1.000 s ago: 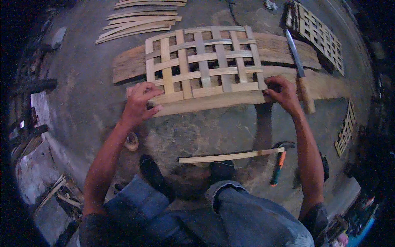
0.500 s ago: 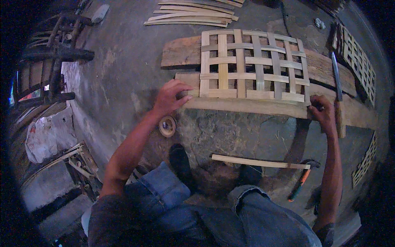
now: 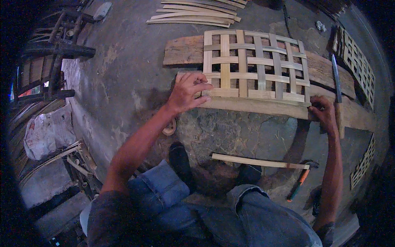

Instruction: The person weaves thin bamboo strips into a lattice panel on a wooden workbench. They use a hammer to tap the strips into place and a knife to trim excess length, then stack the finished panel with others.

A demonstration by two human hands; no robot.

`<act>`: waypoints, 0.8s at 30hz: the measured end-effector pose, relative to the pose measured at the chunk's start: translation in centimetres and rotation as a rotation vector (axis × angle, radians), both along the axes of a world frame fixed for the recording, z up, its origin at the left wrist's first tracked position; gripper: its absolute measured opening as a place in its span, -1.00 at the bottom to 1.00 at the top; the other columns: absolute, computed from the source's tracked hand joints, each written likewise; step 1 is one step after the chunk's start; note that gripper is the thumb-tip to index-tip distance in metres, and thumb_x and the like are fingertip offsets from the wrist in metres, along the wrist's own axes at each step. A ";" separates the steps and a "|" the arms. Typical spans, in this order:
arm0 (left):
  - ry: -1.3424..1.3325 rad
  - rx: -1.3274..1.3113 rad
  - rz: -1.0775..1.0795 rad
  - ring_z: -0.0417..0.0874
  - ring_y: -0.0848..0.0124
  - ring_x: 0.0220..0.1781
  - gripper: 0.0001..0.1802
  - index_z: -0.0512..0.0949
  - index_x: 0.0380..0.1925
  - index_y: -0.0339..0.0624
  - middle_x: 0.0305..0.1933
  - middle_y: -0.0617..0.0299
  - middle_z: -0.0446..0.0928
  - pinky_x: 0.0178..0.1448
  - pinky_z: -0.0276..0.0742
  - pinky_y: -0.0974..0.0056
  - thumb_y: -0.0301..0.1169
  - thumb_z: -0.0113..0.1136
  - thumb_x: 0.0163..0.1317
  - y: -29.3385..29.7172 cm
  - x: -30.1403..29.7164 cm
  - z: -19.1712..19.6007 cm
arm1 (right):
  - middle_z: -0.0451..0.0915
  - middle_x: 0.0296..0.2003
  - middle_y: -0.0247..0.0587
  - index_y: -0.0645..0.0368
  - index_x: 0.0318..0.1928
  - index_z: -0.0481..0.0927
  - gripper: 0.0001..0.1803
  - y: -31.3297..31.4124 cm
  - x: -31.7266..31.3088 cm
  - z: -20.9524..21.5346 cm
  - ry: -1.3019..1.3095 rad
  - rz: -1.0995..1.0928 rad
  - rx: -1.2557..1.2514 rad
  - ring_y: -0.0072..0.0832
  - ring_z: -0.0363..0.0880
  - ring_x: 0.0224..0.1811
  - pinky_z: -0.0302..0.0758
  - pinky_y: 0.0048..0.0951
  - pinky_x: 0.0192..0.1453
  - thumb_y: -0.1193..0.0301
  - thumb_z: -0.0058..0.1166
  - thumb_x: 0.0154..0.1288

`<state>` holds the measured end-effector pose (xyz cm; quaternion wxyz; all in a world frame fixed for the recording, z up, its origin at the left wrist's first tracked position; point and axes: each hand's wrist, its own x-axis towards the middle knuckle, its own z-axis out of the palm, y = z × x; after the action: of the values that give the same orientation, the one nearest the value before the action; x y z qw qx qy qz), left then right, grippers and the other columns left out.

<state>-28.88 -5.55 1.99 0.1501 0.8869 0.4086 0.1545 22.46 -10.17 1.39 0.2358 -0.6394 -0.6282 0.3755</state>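
Observation:
A lattice panel (image 3: 241,70) of pale woven bamboo strips lies flat on wooden planks (image 3: 247,106). My left hand (image 3: 187,94) rests over the panel's near left corner, its fingers apart and touching the strips and the plank. At the near right corner, my right hand (image 3: 324,111) has its thumb and fingers pinched together; what they hold, if anything, is hidden. A knife (image 3: 337,80) with a long blade and wooden handle lies just right of that hand.
Loose strips (image 3: 195,13) lie beyond the planks. More lattice panels (image 3: 357,61) sit at the right. Nearer me are a single strip (image 3: 259,161), a hammer (image 3: 299,185) with an orange and green handle, and a tape roll (image 3: 169,128) partly behind my left forearm.
My left hand has shifted right, from beside the panel onto its near left corner, with its fingers stretched over the strips. My right hand stays about where it was.

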 end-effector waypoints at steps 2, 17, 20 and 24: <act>0.013 -0.015 0.001 0.48 0.28 0.04 -0.57 0.68 -0.14 0.13 -0.06 0.33 0.49 0.16 0.24 0.09 -0.18 0.44 -0.12 0.2 0.1 0.1 | 0.60 -0.23 -0.31 0.23 -0.14 0.64 -0.69 0.1 0.0 0.3 0.002 0.002 -0.034 -0.52 0.53 -0.18 0.46 -0.47 -0.01 0.59 0.32 0.03; 0.001 0.002 -0.005 0.48 0.28 0.05 -0.60 0.67 -0.16 0.13 -0.06 0.32 0.50 0.14 0.27 0.09 -0.22 0.42 -0.10 0.8 0.5 -0.8 | 0.59 -0.23 -0.29 0.25 -0.07 0.67 -0.67 0.2 1.1 0.3 0.069 -0.001 -0.062 -0.50 0.54 -0.16 0.48 -0.43 -0.02 0.54 0.28 0.08; 0.000 0.064 0.009 0.52 0.21 0.07 -0.56 0.66 -0.13 0.08 -0.05 0.24 0.53 0.17 0.35 0.01 -0.19 0.43 -0.10 0.6 0.5 -0.6 | 0.61 -0.22 -0.31 0.26 -0.08 0.67 -0.69 0.2 0.6 0.3 0.077 0.021 0.009 -0.52 0.55 -0.14 0.50 -0.42 -0.04 0.51 0.29 0.13; -0.039 0.065 0.403 0.63 0.21 -0.16 -0.56 0.63 -0.05 -0.07 -0.17 0.17 0.61 -0.05 0.55 0.15 -0.20 0.41 0.04 -0.1 -2.2 -2.5 | 0.67 -0.30 -0.25 0.32 -0.09 0.64 -0.72 2.1 -1.3 1.5 0.024 -0.118 -0.112 -0.54 0.61 -0.22 0.55 -0.45 -0.08 0.39 0.23 0.28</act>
<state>-31.08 -5.62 -0.49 0.0951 0.7884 0.5698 0.2116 21.12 -8.12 2.86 0.2289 -0.6830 -0.5645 0.4030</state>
